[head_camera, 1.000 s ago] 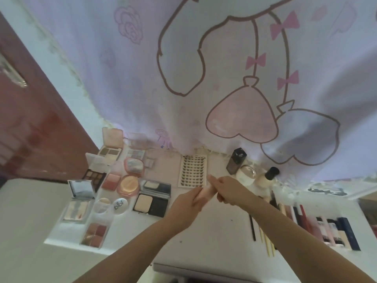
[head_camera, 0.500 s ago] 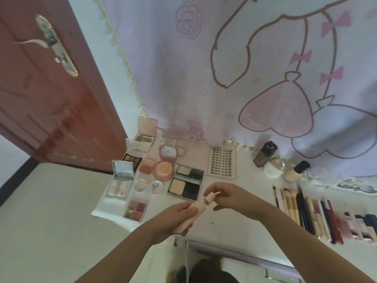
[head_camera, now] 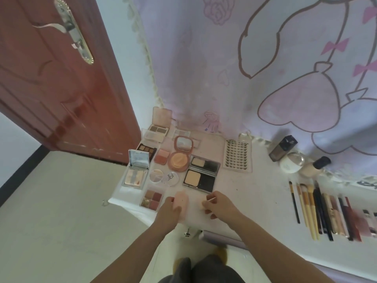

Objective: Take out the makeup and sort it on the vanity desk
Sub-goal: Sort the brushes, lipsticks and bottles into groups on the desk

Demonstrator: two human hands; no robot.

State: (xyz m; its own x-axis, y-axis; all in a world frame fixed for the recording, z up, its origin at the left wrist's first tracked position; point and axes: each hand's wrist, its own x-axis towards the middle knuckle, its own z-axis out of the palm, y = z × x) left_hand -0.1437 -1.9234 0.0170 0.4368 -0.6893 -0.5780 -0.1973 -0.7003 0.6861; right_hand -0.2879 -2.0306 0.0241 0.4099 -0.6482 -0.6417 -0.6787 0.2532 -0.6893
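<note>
Gripping a pink tube (head_camera: 182, 203) at six o'clock of the palettes, the left hand (head_camera: 170, 211) steadied it above the vanity desk (head_camera: 255, 193) while the right hand (head_camera: 219, 204) pinched its small applicator (head_camera: 210, 199), likely for sorting.

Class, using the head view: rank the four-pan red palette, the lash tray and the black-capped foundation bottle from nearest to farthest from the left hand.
From the left hand:
1. Four-pan red palette, just to its left.
2. Lash tray, farther back and to the right.
3. Black-capped foundation bottle, far right by the curtain.
</note>
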